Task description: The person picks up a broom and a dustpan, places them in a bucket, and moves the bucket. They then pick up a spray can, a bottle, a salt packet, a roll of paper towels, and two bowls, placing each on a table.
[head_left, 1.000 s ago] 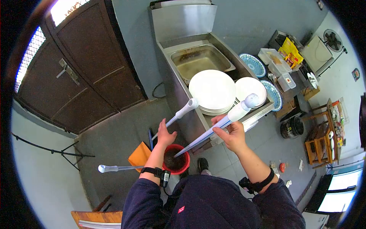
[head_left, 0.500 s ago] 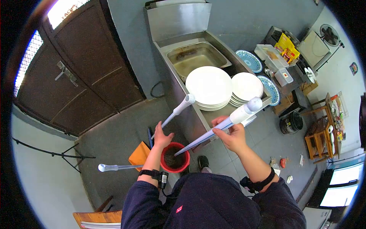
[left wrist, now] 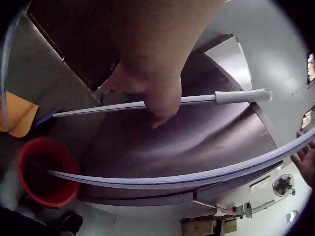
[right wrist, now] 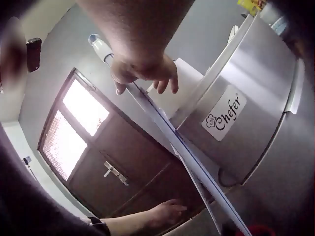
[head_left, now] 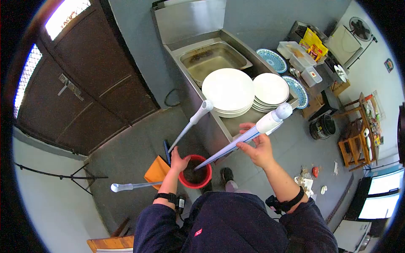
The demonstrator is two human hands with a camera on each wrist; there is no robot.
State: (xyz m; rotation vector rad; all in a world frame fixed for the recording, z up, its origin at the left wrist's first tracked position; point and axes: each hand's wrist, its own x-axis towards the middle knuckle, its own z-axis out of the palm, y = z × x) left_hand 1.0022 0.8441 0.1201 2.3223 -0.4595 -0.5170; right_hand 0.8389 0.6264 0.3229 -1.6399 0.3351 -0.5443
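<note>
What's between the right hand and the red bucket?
Just the pale pole, slanting from the right hand down into the red bucket; the head view shows its whole run.

A red bucket [left wrist: 71,184] with a striped pole [left wrist: 147,181] slanting into it.

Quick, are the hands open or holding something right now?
Left hand: open, near a pole.
Right hand: loosely holding the pole that goes into the red bucket.
</note>
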